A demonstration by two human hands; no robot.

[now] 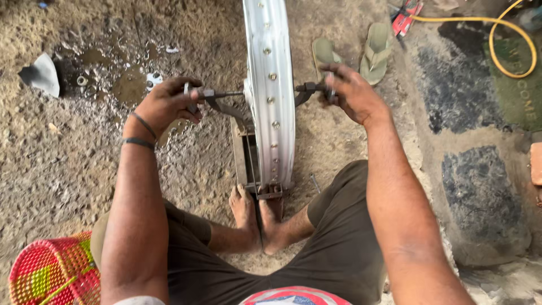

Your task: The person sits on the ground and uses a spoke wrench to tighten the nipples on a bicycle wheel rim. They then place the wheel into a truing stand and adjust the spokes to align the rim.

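So the wheel rim (270, 85) stands upright in the middle of the frame, silver, edge-on to the camera, sitting in a small metal stand (247, 158) that the person pins down with both bare feet (257, 223) at centre bottom. The left hand (164, 104) is clenched around the knob end of the axle bolt (217, 95) on the left of the rim, and the right hand (353, 90) pinches the matching dark fitting (310, 87) on the right side, fingers curled tight on it. Looks to me like the clamping or centring step, both ends being snugged so the rim sits true in the stand. Next move, I'd guess, calls for even turns on both sides and steady feet, otherwise the rim ends up off-centre or the stand rocks. No spokes are visible in the rim holes from here, just nipples along the band. Around it: a pair of sandals (353, 53) at upper middle-right, a yellow hose (508, 45) upper right, a red and yellow woven basket (53, 271) lower left, puddles on the gritty ground (68, 169).
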